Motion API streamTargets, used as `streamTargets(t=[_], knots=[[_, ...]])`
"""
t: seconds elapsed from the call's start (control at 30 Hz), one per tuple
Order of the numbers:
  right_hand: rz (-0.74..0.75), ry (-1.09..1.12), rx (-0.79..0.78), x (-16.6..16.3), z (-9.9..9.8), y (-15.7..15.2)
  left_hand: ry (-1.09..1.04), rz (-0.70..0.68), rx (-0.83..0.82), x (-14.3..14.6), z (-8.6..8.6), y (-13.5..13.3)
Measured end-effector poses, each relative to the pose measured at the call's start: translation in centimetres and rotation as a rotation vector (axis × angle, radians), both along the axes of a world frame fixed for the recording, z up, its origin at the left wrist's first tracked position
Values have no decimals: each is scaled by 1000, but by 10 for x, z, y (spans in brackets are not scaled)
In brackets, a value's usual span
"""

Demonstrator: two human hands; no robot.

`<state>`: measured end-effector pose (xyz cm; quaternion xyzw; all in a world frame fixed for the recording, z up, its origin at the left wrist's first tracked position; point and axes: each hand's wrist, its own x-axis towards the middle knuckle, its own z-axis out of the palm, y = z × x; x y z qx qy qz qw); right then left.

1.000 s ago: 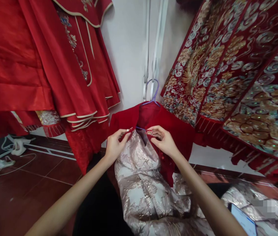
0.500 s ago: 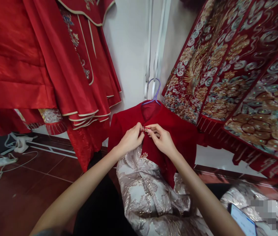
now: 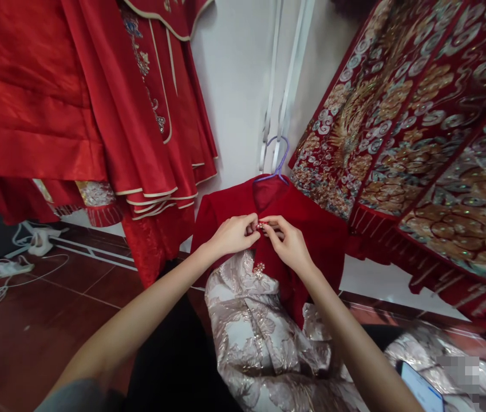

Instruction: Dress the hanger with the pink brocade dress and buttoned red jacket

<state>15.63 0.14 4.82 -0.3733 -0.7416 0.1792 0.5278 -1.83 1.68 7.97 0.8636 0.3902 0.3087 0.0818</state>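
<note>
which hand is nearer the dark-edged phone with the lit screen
Right. The right hand, at the front of the red cloth jacket, is up and left of the phone; the left hand, also there, is farther left.

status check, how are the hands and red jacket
Left hand and right hand pinching clasp at front of red jacket. Jacket on purple hanger. Hands partly cover clasp; nothing else in the way.

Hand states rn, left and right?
Left hand: closed, pinching the red jacket front beside the beaded ornament.
Right hand: closed, pinching that ornament.
</note>
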Motion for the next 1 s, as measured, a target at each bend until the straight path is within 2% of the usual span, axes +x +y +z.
streamTargets(t=[0.2, 0.4, 0.5, 0.63, 0.8, 1.0], knots=[[-7, 2, -16, 2, 3, -1, 29, 47, 5, 0, 5, -7], [12, 121, -88, 3, -2, 3, 262, 133, 174, 3, 12, -16], [6, 157, -87, 3, -3, 4, 328, 123, 212, 5, 14, -18], [-4, 152, -69, 4, 0, 2, 322, 81, 195, 6, 15, -16], [30, 182, -104, 3, -1, 2, 249, 120, 145, 7, 14, -15], [37, 225, -140, 5, -7, 13, 385, 116, 225, 11, 16, -15]])
